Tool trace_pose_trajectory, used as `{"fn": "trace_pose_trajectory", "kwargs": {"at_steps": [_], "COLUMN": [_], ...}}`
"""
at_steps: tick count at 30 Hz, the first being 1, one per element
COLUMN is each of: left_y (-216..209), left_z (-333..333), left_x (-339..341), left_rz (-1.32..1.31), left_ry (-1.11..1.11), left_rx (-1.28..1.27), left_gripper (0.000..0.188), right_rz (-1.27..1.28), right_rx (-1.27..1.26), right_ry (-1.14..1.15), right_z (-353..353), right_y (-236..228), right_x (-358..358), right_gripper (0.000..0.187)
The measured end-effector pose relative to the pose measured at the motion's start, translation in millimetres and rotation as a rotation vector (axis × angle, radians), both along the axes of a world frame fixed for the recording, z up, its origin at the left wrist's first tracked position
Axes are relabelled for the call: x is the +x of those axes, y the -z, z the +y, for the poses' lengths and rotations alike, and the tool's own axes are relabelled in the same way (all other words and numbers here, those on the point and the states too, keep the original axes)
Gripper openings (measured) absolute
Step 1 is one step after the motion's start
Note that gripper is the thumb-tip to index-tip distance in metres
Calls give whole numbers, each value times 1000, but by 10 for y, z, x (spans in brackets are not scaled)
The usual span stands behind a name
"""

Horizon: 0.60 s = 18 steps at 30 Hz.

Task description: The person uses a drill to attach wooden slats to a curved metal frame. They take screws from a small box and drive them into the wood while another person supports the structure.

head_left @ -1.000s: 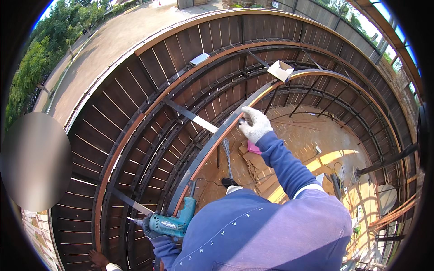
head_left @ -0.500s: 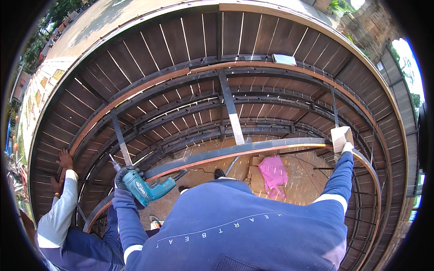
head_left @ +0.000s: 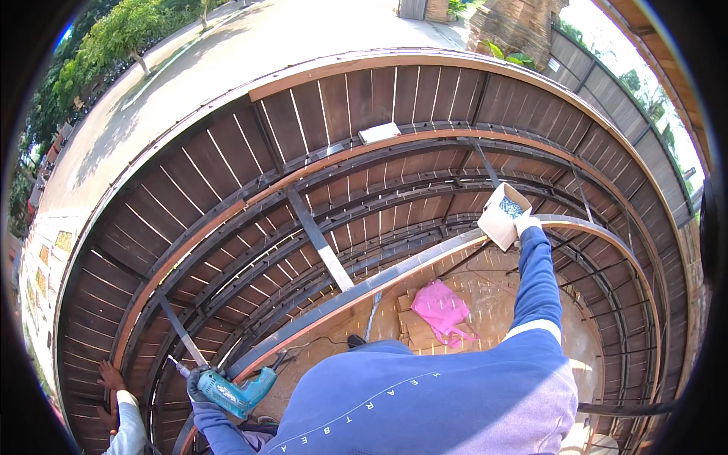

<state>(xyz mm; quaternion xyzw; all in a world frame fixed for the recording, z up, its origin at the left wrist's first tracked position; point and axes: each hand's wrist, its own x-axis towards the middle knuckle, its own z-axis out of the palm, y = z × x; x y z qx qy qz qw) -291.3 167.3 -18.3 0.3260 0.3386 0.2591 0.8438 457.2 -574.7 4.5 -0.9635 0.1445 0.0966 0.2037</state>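
My left hand, in a dark glove, is closed round a teal power drill. The drill's bit points up and left over the dark metal frame. Out to the right, my bare-looking right hand grips a small open cardboard box by its near side. Inside the box lie many small bluish-silver pieces, probably screws, too small to make out singly. The box is over the curved metal rail; whether it touches the rail I cannot tell.
Curved tiers of dark slats on metal supports surround me. A white box sits on an upper tier. Below lie a pink bag, cardboard and a cable. At far left, another person's hands rest on the slats.
The view has turned toward the right. The cardboard box has tipped toward me, so its contents now show. My left hand keeps its hold on the drill.
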Motion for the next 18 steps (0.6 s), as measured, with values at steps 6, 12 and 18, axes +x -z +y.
{"fn": "trace_pose_trajectory", "kwargs": {"at_steps": [6,12,18], "left_y": [-115,-31,-14], "left_z": [-104,-101,-167], "left_x": [-71,-67,-87], "left_rz": [20,54,-54], "left_ry": [-31,-83,-75], "left_rx": [25,32,43], "left_gripper": [41,41,38], "right_rz": [-220,54,132], "right_rx": [-345,191,15], "right_ry": [-882,-1045,-1244], "right_z": [1758,3215,3840], "right_y": [-728,-836,-805], "right_x": [-1075,-2192,-2403], "right_gripper": [68,39,40]}}
